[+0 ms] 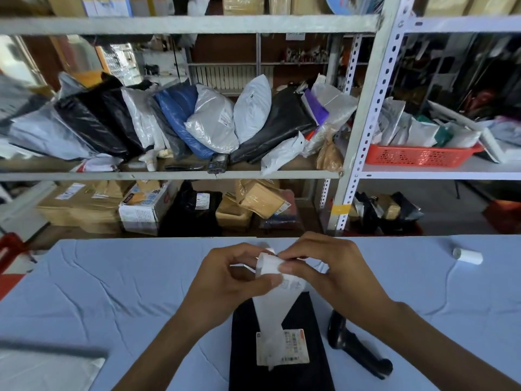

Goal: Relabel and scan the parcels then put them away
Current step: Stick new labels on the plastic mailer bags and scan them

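Note:
A black parcel (282, 373) lies on the blue-covered table (112, 292) right in front of me, with a white shipping label (293, 347) stuck on its top. Above it both hands hold a white label strip (269, 303) that hangs down over the parcel. My left hand (228, 280) pinches the strip's upper part from the left. My right hand (324, 269) pinches its curled top end from the right. A black handheld scanner (355, 345) lies on the table just right of the parcel.
A small white label roll (468, 256) lies at the table's far right. A grey bag (48, 368) sits at the near left corner. Behind the table stand metal shelves (197, 174) packed with bagged parcels, boxes below, and a red basket (423, 156) at right.

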A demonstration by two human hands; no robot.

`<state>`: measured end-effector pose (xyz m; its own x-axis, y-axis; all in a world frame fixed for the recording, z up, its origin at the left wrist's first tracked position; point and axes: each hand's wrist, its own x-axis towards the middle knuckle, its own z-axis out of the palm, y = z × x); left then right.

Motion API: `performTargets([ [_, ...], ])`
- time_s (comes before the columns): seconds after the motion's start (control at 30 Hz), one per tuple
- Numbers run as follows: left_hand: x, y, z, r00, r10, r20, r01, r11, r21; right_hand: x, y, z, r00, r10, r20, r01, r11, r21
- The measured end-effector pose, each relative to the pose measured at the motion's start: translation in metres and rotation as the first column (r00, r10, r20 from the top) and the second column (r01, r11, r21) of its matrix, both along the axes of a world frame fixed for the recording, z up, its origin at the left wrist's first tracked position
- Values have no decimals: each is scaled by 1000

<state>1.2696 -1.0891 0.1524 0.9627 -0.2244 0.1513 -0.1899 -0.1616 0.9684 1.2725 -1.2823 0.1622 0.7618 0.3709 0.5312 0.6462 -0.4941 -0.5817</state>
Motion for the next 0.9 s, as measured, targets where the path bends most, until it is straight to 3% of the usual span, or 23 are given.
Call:
performTargets([
  [0.23,-11,-2,10,1000,4,25,-4,1000,-1,-9,-8,15,997,74,30,-71,994,-86],
  [0.47,-13,8,19,995,-97,12,97,995,15,-11,-8,20,978,91,-186,-71,991,115],
  [0.57,-13,16,20,989,-147,-11,147,989,32,-7,-3,15,930,91,-355,22,953,302],
  [0.7,-11,34,16,993,-107,-57,113,987,112,14,3,-5,791,-1,-612,318,855,409],
  [0.77,-7,48,10,995,-25,-99,46,975,216,26,-1,-22,733,-90,-674,451,806,383],
  [0.9,23,75,-27,966,248,-70,-180,846,502,37,-6,-65,661,-247,-709,523,829,199],
])
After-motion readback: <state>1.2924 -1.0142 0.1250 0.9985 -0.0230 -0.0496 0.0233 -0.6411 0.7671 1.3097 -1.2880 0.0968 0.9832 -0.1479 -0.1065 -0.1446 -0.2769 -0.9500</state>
